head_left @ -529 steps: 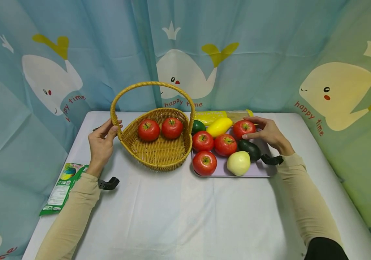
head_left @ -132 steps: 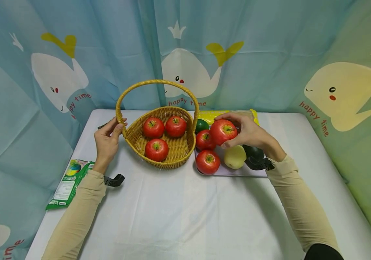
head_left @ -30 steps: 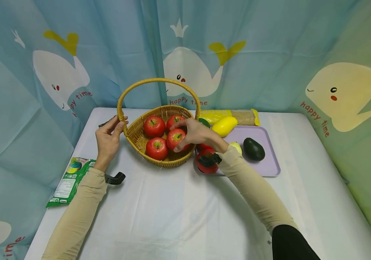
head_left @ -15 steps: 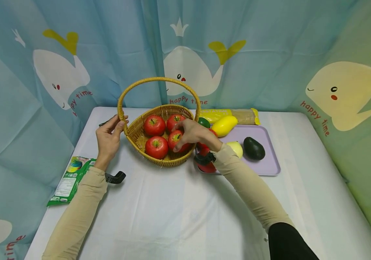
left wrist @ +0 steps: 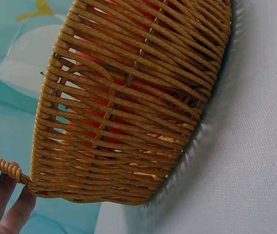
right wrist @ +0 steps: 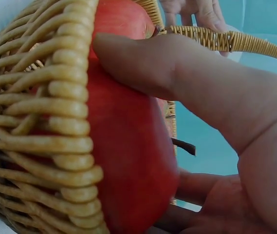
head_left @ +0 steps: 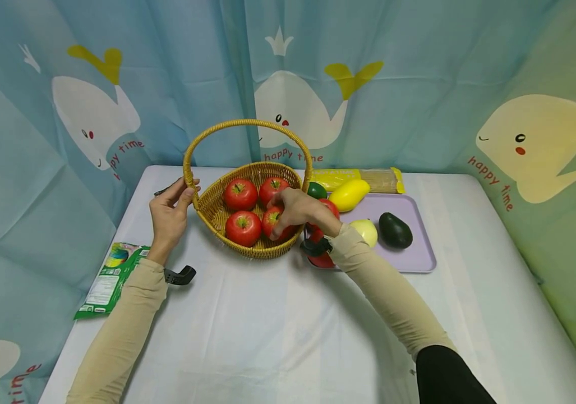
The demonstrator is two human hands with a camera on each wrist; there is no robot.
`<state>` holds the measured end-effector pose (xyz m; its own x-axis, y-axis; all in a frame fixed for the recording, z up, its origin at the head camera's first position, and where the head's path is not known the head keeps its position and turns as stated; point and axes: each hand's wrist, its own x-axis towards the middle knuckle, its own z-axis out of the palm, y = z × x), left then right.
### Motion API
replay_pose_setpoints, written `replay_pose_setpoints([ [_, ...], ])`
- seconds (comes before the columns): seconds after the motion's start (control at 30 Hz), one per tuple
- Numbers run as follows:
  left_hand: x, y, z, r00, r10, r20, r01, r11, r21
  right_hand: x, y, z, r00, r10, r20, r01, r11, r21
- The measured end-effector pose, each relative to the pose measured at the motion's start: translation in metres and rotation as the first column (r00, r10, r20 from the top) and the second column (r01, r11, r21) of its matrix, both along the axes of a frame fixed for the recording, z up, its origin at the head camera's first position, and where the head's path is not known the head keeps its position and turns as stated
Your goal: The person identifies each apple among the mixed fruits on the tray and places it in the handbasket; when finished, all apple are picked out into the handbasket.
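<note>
A yellow wicker basket (head_left: 212, 216) with a tall hoop handle stands left of the tray. My left hand (head_left: 169, 219) pinches the foot of that handle; its fingertips also show at the handle in the left wrist view. Inside the basket sit several red apples, one at the front left (head_left: 243, 228). My right hand (head_left: 300, 210) reaches over the basket's right side, thumb and fingers around an apple (right wrist: 128, 156) at the front right. In the right wrist view this apple lies just inside the woven rim, its stem pointing away, the thumb along its side.
A lilac tray (head_left: 421, 241) right of the basket bears a dark avocado (head_left: 395, 230), a pale round fruit (head_left: 365, 231), a yellow mango (head_left: 349, 194), a green fruit (head_left: 317, 191) and apples partly under my right wrist. Behind lies a yellow noodle packet (head_left: 378, 180); at left, a green packet (head_left: 111, 280).
Since the earliest frames, apples have gone from the tray into the basket. Over the last second my right hand has settled slightly lower with its apple; the left hand stays on the handle.
</note>
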<state>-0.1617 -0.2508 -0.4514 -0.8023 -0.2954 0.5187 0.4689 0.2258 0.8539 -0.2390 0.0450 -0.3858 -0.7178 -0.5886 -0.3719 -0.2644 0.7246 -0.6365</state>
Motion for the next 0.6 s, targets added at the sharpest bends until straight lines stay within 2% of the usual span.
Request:
replay_pose_setpoints([
  [0.6, 0.0007, 0.0007, 0.0006, 1.000, 0.001, -0.012, -0.002, 1.000, -0.012, -0.0012, 0.0051, -0.0006, 0.999, 0.050, 0.002, -0.050, 0.997, -0.051],
])
